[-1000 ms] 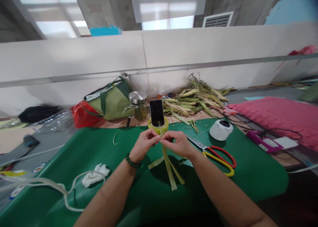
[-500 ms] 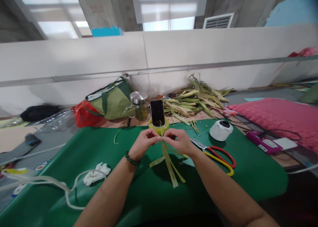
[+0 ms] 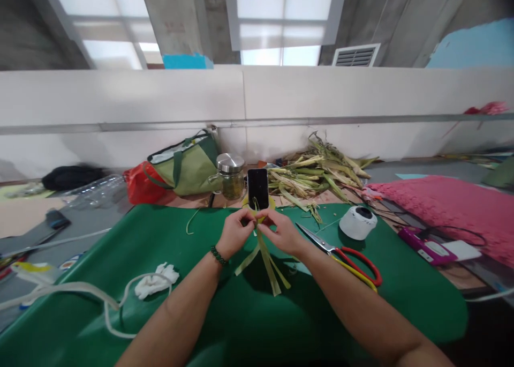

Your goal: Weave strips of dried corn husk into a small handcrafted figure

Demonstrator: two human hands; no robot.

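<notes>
Centrally, head view: two hands, one bundle of leaf strips [image 3: 265, 257], one phone [image 3: 257, 188], one pair of scissors [image 3: 345, 254], one white roll [image 3: 357, 222]. The strips are pale yellow-green, flat and narrow. At least three tails hang fanned over the green worktop [image 3: 160, 249], near the middle of its far edge. The left hand [image 3: 235, 233] and the right hand [image 3: 281, 233] meet fingertip to fingertip, each pinched on the bundle's top, forearms converging.
</notes>
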